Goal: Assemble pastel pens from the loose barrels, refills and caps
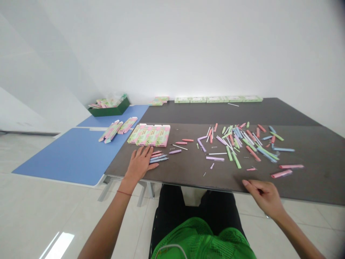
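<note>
My left hand [140,163] lies on the dark table with its fingers spread, touching the left ends of a small row of red and blue pens [159,157]. Just beyond it stand side by side several pink and green cartons [149,135] marked 5. My right hand [262,194] is at the table's front edge with its fingers curled; whether anything is inside is hidden. Beyond that hand, a loose heap of pen parts [241,138] in red, green, blue and purple spreads over the table, with white refills among them. Two pink barrels [281,174] lie nearest its right side.
At the far left, a green box [110,109] holds cartons and clear wrapping on a blue mat [67,154]. Two flattened-looking cartons [111,131] lie on the mat. Along the wall stand a row of cartons [215,99] and a small stack [159,100].
</note>
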The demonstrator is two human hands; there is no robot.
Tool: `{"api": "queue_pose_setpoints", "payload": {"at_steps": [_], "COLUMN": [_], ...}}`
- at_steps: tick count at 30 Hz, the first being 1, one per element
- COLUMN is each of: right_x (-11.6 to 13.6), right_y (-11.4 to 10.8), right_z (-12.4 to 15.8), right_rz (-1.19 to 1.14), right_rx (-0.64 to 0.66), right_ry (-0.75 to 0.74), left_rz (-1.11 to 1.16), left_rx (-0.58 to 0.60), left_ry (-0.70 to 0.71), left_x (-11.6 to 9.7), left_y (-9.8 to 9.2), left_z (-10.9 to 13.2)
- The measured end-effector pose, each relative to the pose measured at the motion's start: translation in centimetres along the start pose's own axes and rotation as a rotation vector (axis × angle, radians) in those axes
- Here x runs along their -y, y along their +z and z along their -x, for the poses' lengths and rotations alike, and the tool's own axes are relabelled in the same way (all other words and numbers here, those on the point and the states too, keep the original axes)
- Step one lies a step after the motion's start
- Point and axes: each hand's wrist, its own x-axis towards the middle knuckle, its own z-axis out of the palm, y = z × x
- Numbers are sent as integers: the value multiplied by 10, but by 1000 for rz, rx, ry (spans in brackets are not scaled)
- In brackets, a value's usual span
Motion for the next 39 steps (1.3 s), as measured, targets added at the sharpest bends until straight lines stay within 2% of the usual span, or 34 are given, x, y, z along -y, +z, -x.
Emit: {"api": "queue_pose_setpoints", "payload": {"at_steps": [4, 8, 16, 20, 26, 30, 39], "right_x": [1, 1, -2, 0, 4, 5, 1], "right_y": [0, 0, 1, 0, -1, -1, 1], "right_z": [-1, -1, 2, 0, -1, -1, 1], "right_rz": [4, 2, 10, 14, 27, 39, 39], "right_rx": [-11, -19, -10, -16, -25, -34, -38], "right_ry": [2, 3, 9, 13, 4, 10, 10], "left_rz": [116, 142, 136, 150, 159, 102, -67], "left_rx": [11, 41, -5, -64, 5, 17, -61], "left_ry": [105, 131, 18, -98, -202, -255, -444], "left_x": [6, 6, -8, 0, 11, -6, -67], "left_y": [-7, -12, -14, -16, -14, -14, -8], "left_z": [-3, -5, -2, 0, 6, 12, 19]}}
